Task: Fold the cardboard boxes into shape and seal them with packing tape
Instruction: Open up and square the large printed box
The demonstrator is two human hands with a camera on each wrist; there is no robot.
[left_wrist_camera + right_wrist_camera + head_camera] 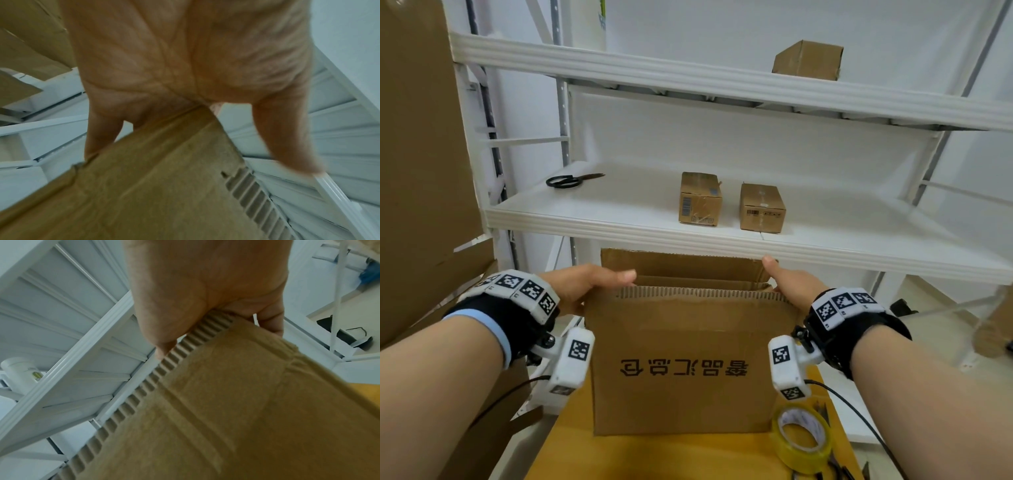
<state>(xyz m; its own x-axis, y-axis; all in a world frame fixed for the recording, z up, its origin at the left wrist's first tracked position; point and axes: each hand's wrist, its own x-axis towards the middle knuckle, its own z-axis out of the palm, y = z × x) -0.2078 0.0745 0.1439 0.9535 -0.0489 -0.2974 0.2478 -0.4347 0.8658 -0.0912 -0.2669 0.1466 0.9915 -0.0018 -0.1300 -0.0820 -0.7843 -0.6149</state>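
Note:
A brown cardboard box [681,370] with black print stands upright on the yellow table [654,455], its top flaps raised. My left hand [589,284] holds the box's top left corner, fingers laid over the upper edge. In the left wrist view the cardboard [154,186] runs into my left hand's palm [185,56], with the fingers behind the panel and the thumb off to the side. My right hand [791,281] grips the top right corner, thumb pointing up. The right wrist view shows the fluted edge [226,402] wedged between thumb and fingers of my right hand [205,288]. A roll of clear packing tape [784,448] lies at the box's lower right.
A white shelf [688,236] juts out just above and behind the box. On it lie black scissors [571,180] and two small sealed boxes [700,198] [762,208]. Another small box [808,61] sits on the upper shelf. Large flat cardboard sheets [421,154] lean at the left.

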